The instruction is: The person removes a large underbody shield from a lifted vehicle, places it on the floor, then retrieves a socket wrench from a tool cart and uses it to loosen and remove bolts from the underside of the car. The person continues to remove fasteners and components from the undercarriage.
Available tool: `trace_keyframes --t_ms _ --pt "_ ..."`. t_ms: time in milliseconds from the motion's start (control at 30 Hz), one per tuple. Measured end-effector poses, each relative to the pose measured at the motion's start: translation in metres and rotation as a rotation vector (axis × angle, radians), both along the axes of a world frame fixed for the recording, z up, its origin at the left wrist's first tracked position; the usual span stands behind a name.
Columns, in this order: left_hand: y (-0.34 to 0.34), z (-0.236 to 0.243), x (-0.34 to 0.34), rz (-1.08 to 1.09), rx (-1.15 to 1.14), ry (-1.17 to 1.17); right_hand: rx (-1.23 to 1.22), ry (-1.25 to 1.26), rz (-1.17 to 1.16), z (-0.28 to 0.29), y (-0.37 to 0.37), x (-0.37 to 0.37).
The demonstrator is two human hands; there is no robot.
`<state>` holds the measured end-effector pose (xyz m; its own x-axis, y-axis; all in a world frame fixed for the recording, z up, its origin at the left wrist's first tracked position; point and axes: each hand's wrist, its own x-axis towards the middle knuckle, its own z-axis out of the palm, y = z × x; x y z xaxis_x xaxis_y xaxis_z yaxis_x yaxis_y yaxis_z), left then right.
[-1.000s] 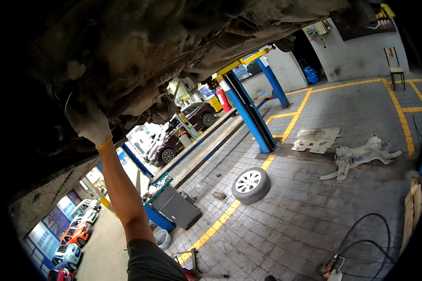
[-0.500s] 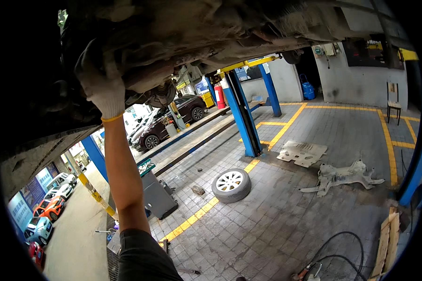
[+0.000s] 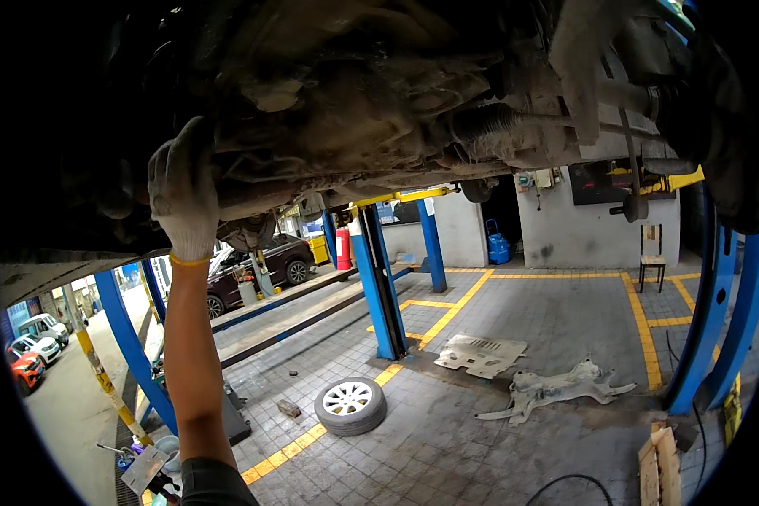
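Observation:
My left hand [image 3: 181, 198], in a white knit glove with a yellow cuff edge, reaches up against the dark underside [image 3: 337, 118] of a raised car. Its fingers are bent and look closed around something among the parts there; shadow hides the fingertips and whatever they hold. Just right of the hand, grimy pipes and housings run across the underbody. Farther right are a ribbed rubber boot [image 3: 485, 122] and a rod beside it. My right hand is out of view.
Blue lift posts [image 3: 378, 287] stand ahead and at right [image 3: 707, 312]. On the tiled floor lie a wheel [image 3: 350, 406], a flat metal shield [image 3: 481, 356], a subframe [image 3: 557, 390] and wooden boards [image 3: 659, 468]. A chair [image 3: 652, 257] stands near the back wall, a dark car [image 3: 261, 270] beyond.
The view has turned right and tilted up, so floor things sit lower and farther left, and more underbody shows at right. My left hand stays raised at the underside.

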<state>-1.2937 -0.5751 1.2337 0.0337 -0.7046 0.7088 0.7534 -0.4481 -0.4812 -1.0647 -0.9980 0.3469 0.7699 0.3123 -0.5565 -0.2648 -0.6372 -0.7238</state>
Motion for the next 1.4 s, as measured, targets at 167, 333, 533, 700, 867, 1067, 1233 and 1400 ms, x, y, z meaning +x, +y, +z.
trace_keyframes --t_ms 167,333,533,700,867,1067,1233,1400 --pt "0.005 -0.002 0.005 0.315 0.057 -0.167 -0.019 0.074 0.007 0.026 0.003 0.001" --pt "-0.009 -0.003 0.005 0.054 0.011 -0.089 -0.041 0.061 0.07 0.025 0.008 -0.001" --pt "-0.008 -0.001 0.01 -0.146 -0.128 -0.104 -0.027 -0.035 0.107 0.009 0.017 0.009" --pt "-0.006 -0.004 0.006 -0.119 -0.078 -0.121 -0.016 -0.092 0.146 0.002 0.033 0.016" --pt "-0.006 -0.003 0.006 -0.025 -0.018 -0.156 -0.001 -0.153 0.178 0.0 0.041 0.026" --pt "0.0 -0.005 0.005 -0.146 -0.004 -0.14 -0.02 -0.214 0.221 -0.005 0.043 0.036" --pt "-0.009 -0.003 0.006 -0.234 -0.06 -0.062 -0.033 -0.243 0.268 -0.008 0.044 0.04" --pt "0.003 -0.007 0.001 -0.105 -0.164 -0.092 -0.028 -0.259 0.303 -0.012 0.053 0.042"
